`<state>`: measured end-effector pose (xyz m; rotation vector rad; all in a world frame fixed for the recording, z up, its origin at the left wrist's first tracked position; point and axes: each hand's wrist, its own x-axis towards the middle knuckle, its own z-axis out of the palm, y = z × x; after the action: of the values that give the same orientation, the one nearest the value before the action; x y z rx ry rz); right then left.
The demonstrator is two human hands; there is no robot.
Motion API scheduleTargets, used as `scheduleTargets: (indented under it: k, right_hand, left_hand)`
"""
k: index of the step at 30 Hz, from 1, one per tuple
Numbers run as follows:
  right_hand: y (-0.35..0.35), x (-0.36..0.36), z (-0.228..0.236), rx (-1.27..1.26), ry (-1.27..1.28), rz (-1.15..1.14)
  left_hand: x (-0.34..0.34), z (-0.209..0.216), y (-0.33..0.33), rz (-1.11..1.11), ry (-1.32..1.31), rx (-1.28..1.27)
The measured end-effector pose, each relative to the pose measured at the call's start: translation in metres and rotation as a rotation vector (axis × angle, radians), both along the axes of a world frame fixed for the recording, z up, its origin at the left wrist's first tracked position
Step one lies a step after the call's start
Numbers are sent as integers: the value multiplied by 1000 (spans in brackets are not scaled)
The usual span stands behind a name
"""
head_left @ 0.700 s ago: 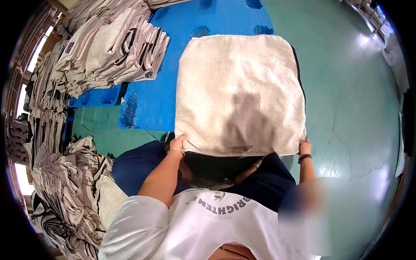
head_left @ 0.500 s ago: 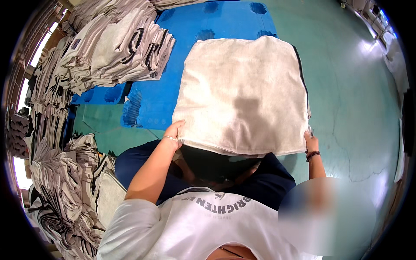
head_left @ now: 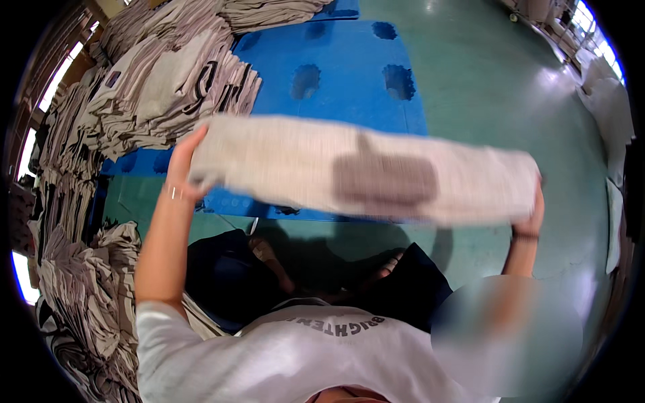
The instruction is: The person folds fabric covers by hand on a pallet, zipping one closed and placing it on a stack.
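Note:
A beige fabric piece hangs raised in front of me, smeared by motion and seen as a long narrow band. My left hand grips its left end, thumb and fingers closed on the cloth. At its right end my right hand is closed on the fabric, partly hidden behind the edge. A dark shadow falls across the middle of the cloth. Beneath and beyond it lies a blue plastic pallet.
Folded beige cloths with dark edging form a tall stack at the far left. A looser heap of cloths lies at my near left. Green floor runs along the right. White material is at the far right.
Both hands have risen and spread apart with the fabric. It was spread broad over the pallet and now shows as a narrow band, uncovering more of the pallet.

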<state>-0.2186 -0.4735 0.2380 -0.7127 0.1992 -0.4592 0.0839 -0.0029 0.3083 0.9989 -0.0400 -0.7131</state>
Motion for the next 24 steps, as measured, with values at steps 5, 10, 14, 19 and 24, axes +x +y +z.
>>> scheduleTargets:
  k: [5,10,14,19,24]
  right_hand:
    - [-86,129,59,-391,227,-585]
    - [-96,158,161,-413,-158,-617]
    - [-107,140,182,-413,-193,-509]
    - [-86,135,113,-399,52,-478]
    - [-50,128,-21,-369,320,-331]
  left_hand:
    - [87,57,-95,367,-118,466]
    - [203,152,-23,24,-436,18]
    - [138,169,-43,120,-436,11]
    - [144,112,-47,293,-355,329]
    - [122,4,-23,128,-148,381]
